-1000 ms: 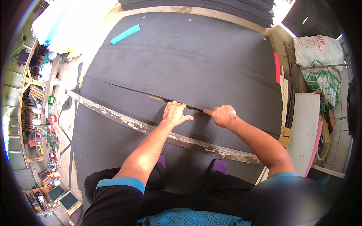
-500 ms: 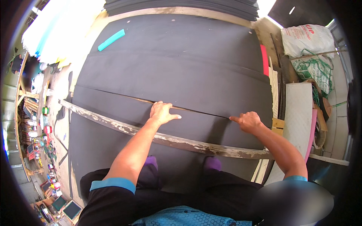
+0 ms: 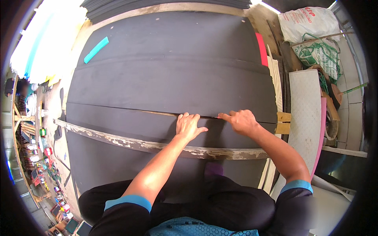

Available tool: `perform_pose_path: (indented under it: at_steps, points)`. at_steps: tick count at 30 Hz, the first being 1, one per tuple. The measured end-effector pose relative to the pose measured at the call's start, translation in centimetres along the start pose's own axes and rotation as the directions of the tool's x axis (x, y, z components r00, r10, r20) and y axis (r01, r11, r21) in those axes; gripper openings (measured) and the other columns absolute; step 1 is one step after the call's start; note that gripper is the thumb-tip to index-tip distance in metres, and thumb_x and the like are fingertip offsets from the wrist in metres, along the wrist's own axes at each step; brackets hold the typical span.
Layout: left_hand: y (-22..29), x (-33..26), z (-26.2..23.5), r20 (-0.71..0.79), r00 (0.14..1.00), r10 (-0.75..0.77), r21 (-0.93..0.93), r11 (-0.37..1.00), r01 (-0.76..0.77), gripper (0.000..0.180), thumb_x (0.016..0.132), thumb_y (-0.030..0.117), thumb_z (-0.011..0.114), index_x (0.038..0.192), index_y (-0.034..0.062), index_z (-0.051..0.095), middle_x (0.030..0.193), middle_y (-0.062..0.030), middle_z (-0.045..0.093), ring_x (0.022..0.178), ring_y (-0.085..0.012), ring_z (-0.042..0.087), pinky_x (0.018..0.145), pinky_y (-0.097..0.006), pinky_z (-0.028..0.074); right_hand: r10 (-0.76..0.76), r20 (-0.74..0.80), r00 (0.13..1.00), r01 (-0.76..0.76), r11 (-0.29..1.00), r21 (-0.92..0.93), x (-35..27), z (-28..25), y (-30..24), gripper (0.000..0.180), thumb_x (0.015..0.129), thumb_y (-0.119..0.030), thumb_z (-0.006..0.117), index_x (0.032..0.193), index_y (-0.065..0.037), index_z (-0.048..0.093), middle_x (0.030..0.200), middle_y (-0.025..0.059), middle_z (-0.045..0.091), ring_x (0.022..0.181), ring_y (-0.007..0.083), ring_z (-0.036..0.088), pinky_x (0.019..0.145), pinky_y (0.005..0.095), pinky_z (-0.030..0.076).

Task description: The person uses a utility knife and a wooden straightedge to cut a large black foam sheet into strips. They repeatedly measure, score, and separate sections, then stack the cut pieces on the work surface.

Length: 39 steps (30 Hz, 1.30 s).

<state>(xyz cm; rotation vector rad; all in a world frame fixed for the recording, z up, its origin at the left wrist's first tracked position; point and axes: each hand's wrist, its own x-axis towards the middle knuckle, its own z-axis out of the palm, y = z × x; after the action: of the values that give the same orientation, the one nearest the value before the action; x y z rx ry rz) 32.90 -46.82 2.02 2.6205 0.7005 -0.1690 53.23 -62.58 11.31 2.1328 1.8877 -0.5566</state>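
In a cluttered workshop, a broad black sheet [image 3: 165, 82] lies flat across most of the view, with a stack of dark sheets [image 3: 165, 4] beyond its far edge and a white sack [image 3: 309, 23] off to the right. A long, paint-worn bar [image 3: 114, 139] rests across the near part of the sheet, and between it and the middle runs a narrow slit [image 3: 157, 113]. The sheet looks matte and foam-like, so it is probably light for its breadth, soft, grippy rather than slippery, and liable to sag or tear along a thin edge if pulled hard; the slit's lips seem the best place for fingertips, with a flat palm beside them. The left hand [image 3: 187, 126] is spread, thumb well apart, fingertips at the slit. The right hand [image 3: 240, 120] is mostly curled, index finger reaching to the slit; whether it grips something small I cannot tell. A turquoise piece [image 3: 96, 50] lies near the sheet's far left corner.
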Motion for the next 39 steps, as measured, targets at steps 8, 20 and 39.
perform_pose_path:
  at_steps: [8, 20, 39]
  points:
    - [-0.3, -0.9, 0.2, -0.089, 0.996, 0.014, 0.008, 1.0, -0.014, 0.062, 0.075, 0.063, 0.085, 0.106, 0.0099, 0.074, 0.098, -0.0078, 0.077, 0.099, -0.0263, 0.063, 0.097, -0.043, 0.046, -0.001, 0.129, 0.992, 0.012, 0.996, -0.087, -0.9, 0.0, 0.9, 0.055, 0.097, -0.015, 0.061, 0.15, -0.032, 0.06, 0.103, 0.0102, 0.076, 0.085, 0.026, 0.078, 0.07, 0.0416, 0.063]
    - [-0.2, -0.7, -0.5, -0.003, 0.999, -0.032, 0.024, 0.999, 0.032, 0.064, 0.075, 0.064, 0.084, 0.108, 0.0101, 0.073, 0.101, -0.0056, 0.077, 0.105, -0.0246, 0.063, 0.103, -0.043, 0.045, 0.121, 0.29, 0.95, -0.083, 0.987, -0.139, -5.7, 0.3, 5.6, 0.054, 0.1, -0.02, 0.062, 0.153, -0.03, 0.056, 0.109, 0.0124, 0.076, 0.099, 0.0275, 0.077, 0.082, 0.0429, 0.063]
    - [6.9, 3.6, 2.1, 0.167, 0.983, 0.075, 0.022, 0.997, -0.08, 0.068, 0.074, 0.066, 0.085, 0.104, 0.0056, 0.073, 0.093, -0.0123, 0.077, 0.097, -0.0295, 0.072, 0.093, -0.044, 0.052, 0.2, -0.026, 0.979, -0.202, 0.974, -0.102, -12.4, 1.8, 9.6, 0.056, 0.096, -0.012, 0.064, 0.145, -0.039, 0.062, 0.096, 0.005, 0.071, 0.081, 0.0262, 0.074, 0.068, 0.041, 0.057]
